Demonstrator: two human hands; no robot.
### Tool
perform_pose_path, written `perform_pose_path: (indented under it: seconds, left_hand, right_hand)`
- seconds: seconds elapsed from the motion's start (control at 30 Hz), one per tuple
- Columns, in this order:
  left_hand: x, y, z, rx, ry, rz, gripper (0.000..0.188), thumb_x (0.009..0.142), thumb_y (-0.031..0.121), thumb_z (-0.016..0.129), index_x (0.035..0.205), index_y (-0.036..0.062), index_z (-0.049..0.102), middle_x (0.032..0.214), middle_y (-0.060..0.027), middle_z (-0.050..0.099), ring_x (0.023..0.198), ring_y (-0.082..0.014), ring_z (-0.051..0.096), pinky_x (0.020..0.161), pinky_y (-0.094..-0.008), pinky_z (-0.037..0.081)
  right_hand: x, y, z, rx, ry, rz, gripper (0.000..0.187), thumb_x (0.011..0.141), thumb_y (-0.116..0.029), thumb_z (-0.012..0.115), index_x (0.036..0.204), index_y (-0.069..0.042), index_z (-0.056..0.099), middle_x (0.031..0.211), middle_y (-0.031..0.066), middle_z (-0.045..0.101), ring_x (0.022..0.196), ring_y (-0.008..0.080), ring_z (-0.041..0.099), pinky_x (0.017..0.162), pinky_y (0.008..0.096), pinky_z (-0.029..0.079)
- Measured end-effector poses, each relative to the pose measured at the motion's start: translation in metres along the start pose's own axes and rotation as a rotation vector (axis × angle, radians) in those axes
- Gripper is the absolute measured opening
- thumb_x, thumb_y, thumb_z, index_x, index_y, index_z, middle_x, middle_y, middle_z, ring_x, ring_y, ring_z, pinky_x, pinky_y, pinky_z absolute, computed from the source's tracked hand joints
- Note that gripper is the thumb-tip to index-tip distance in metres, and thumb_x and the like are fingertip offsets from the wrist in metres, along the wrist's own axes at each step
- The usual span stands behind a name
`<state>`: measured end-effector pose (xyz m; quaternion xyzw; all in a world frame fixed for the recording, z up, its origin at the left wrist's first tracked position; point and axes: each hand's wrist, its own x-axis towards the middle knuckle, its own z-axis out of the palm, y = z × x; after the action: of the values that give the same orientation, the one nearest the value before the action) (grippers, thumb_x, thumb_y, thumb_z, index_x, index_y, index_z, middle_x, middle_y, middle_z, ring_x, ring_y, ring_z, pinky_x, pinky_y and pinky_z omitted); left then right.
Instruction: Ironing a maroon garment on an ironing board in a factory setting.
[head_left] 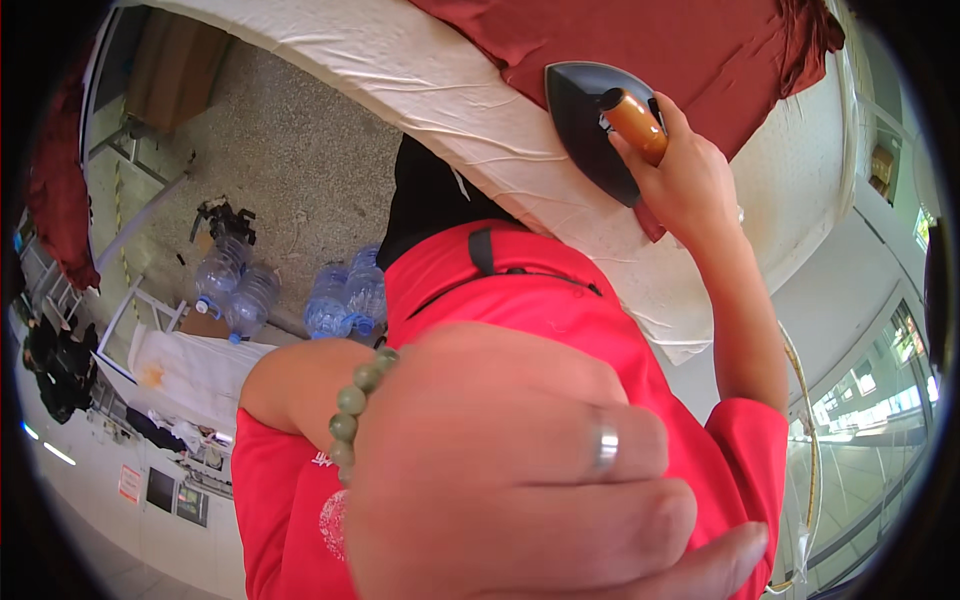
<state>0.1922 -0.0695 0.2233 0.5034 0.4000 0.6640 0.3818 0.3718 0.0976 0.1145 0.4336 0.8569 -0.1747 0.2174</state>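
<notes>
My right hand point(690, 180) is wrapped round the orange-brown handle of an iron point(585, 110), whose body is dark and pointed. The iron rests at the left edge of a dark red cloth point(640, 40), partly over the white cover. This wrinkled cloth lies on a white padded ironing table point(440, 95). Close up and slightly blurred, my left hand point(500, 460) is raised over my red clothing, its back showing. A ring and a green bead bracelet point(350, 400) are on it. Its fingers curl, the lowest straighter; whatever they hold, if anything, is hidden.
Several large clear plastic bottles point(250, 300) stand or lie on the speckled floor point(300, 120) to the left. Beside them are a metal frame point(140, 220) and a hanging dark red cloth point(60, 190). A pale cord point(800, 400) hangs past my right elbow.
</notes>
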Motion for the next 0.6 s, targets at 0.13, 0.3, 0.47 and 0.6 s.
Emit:
perform_pose_path:
  seconds: [0.13,0.3,0.47,0.6]
  left_hand:
    - [0.013,-0.002,0.004,0.017,0.018,0.085,0.013,0.088,0.01,0.07,0.099,0.0061,0.072,0.086,-0.0057,0.071,0.067,-0.0164,0.062,0.057,-0.0277,0.05]
    - [0.015,-0.005,0.015,0.05,0.019,0.139,0.017,0.085,0.009,0.071,0.102,0.0073,0.071,0.089,-0.0075,0.072,0.066,-0.0183,0.06,0.055,-0.028,0.049]
    - [0.017,-0.008,0.026,0.019,0.194,0.213,0.019,0.082,0.004,0.07,0.1,0.0075,0.072,0.089,-0.0077,0.071,0.063,-0.0167,0.058,0.05,-0.0251,0.045]
    - [0.021,0.008,-0.004,-0.058,-0.335,-0.03,0.016,0.091,0.011,0.057,0.092,0.0011,0.069,0.101,-0.009,0.075,0.075,-0.0228,0.069,0.069,-0.0348,0.062]
  right_hand:
    - [-0.006,0.01,0.006,0.063,-0.009,0.129,0.064,0.093,-0.043,0.072,0.14,-0.004,0.055,0.093,0.0236,0.074,0.091,0.0426,0.071,0.08,0.0477,0.056]
    - [-0.005,0.012,0.012,0.124,0.09,0.106,0.061,0.093,-0.043,0.073,0.138,-0.003,0.058,0.097,0.0223,0.075,0.094,0.0416,0.072,0.083,0.0467,0.056]
    - [-0.004,0.013,0.014,0.124,0.075,0.118,0.062,0.093,-0.043,0.073,0.138,-0.003,0.058,0.099,0.0217,0.075,0.096,0.0409,0.072,0.084,0.0463,0.056]
    - [-0.006,0.014,0.013,0.125,0.081,0.115,0.063,0.093,-0.044,0.072,0.139,-0.003,0.058,0.099,0.0222,0.075,0.096,0.0406,0.072,0.084,0.046,0.056]
